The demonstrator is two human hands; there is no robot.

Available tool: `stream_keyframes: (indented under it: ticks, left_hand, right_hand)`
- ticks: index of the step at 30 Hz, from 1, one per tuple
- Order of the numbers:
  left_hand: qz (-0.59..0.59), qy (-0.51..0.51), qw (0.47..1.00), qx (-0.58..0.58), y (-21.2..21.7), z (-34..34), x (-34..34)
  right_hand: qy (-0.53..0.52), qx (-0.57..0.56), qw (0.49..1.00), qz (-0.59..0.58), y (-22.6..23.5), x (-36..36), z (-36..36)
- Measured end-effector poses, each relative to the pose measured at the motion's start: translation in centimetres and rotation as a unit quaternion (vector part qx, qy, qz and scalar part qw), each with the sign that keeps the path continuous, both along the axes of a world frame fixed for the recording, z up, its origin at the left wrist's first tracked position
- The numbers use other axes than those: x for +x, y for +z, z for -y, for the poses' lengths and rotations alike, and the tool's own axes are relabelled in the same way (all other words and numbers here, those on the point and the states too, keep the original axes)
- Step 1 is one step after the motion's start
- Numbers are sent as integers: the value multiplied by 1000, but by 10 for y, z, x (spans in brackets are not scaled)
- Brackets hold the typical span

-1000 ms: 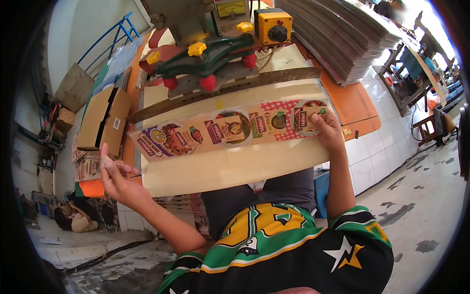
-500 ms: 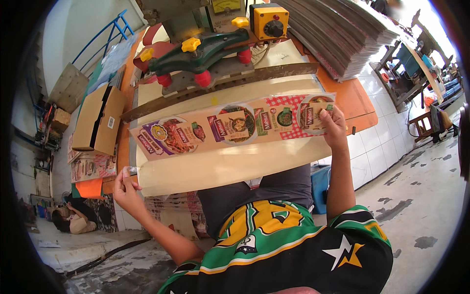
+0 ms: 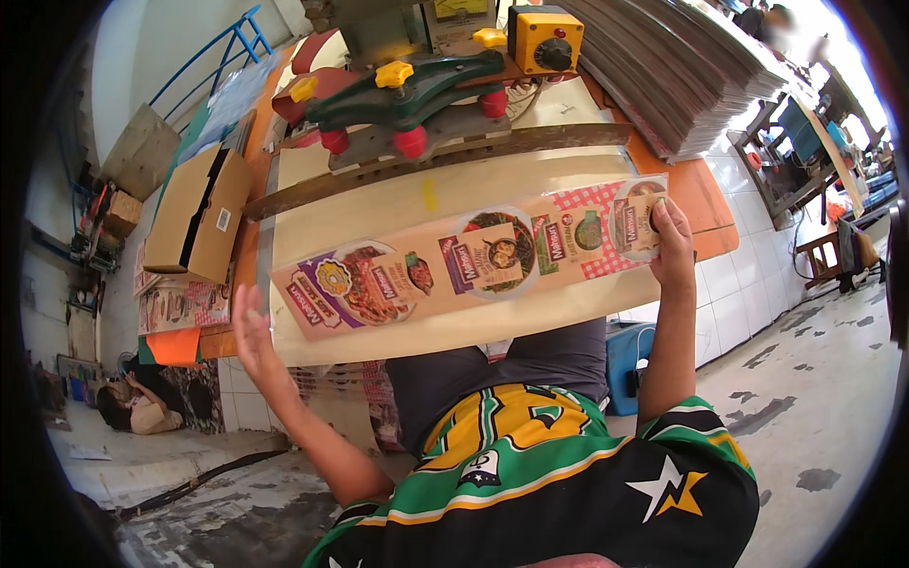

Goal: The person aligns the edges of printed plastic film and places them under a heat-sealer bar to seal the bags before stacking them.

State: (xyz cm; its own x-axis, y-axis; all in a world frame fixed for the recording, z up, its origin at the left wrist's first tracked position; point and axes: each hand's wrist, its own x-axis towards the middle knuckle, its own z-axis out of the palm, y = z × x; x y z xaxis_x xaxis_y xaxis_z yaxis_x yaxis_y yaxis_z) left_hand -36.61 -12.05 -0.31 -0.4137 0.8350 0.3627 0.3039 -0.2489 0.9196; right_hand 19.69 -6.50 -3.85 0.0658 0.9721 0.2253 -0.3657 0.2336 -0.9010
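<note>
A long printed strip point(image 3: 488, 256) with food pictures and a red checkered patch lies slantwise over a cream sheet point(image 3: 454, 339) on the worktable. My right hand point(image 3: 672, 244) pinches the strip's right end, thumb on top. Off the strip's left end, my left hand point(image 3: 256, 341) is raised at the sheet's left edge, fingers stretched and slightly blurred, with nothing seen in it. Just beyond the strip runs a long metal bar point(image 3: 445, 156) of a press. Its dark green clamp point(image 3: 407, 95) carries yellow knobs and red feet.
A cardboard box point(image 3: 199, 222) stands on the left over printed sheets point(image 3: 185, 308). A yellow control box point(image 3: 544, 43) sits on the press. Behind it, right, rises a tall stack of sheets point(image 3: 663, 76). A blue container point(image 3: 625, 369) is beside my legs. Another person point(image 3: 151, 412) is at far left.
My left hand has let go of a small clear piece it pinched and opened, rising a little. The strip's left end has dropped nearer to me, with my right hand still holding its right end.
</note>
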Motion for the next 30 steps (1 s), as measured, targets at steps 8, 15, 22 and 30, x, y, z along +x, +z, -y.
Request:
stream_keyframes:
  ticks: [8, 15, 22, 30]
  left_hand:
    - [107, -21, 993, -32, -12, -32, 26]
    - [230, -65, 971, 10, -8, -37, 40]
    - [246, -80, 966, 4, -1, -40, 41]
    - [244, -65, 968, 17, 1, -41, 45]
  right_hand:
    - [1, 5, 1000, -11, 3, 22, 1]
    - [-28, 11, 999, -14, -15, 39, 0]
    - [-24, 6, 999, -27, -18, 38, -3]
    - [-22, -10, 999, -28, -19, 38, -6]
